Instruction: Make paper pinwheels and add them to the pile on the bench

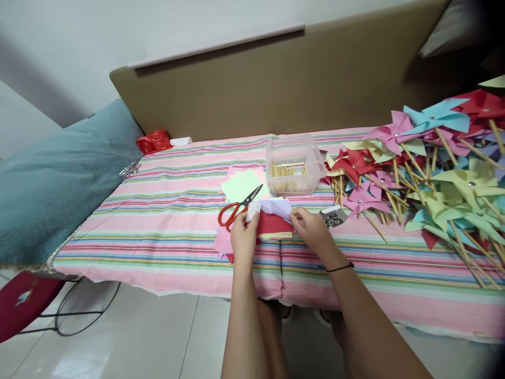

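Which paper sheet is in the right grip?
The lavender sheet, its edge in the right grip; red paper lies below, the pale green sheet beyond.

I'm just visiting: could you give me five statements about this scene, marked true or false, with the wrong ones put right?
1. The right hand pinches a lavender paper sheet. True.
2. A clear plastic box holds thin golden sticks. True.
3. The red-handled metal scissors lie inside that box. False: they lie outside it, near the left hand.
4. The stick-mounted paper pinwheels are all blue. False: red, pink and yellow ones show too.
5. A thin black band circles the right wrist. True.
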Demonstrator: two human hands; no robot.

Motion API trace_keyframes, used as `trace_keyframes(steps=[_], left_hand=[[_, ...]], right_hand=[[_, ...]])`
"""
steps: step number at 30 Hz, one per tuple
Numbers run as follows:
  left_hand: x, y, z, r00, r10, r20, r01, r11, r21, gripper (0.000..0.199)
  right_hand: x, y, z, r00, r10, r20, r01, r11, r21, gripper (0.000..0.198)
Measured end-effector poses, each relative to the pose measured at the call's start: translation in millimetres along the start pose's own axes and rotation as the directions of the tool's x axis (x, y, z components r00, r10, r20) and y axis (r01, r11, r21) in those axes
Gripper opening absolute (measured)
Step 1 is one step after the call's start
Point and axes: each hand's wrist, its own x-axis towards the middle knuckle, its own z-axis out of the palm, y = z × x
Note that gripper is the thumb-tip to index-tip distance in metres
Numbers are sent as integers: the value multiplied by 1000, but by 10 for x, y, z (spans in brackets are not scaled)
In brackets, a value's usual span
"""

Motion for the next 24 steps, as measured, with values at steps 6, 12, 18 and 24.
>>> trace_keyframes(steps=[6,12,18,24], left_hand=[[-98,110,80,982,165,93,-183,951,249,29],[-76,117,197,947,248,204,-318,819,477,26],[-69,99,215,950,305,68,-309,885,349,25],[-430,230,206,950,303,-71,-296,951,87,27]], right_hand=[[-63,-52,-106,925,205,-320,-103,945,309,15],[-105,-161,-289,836,403,-372,-105,783,612,16],[-128,-130,-361,804,429,-412,-77,762,643,16],[-314,-193,-500,841,351,-413,1,761,648,18]])
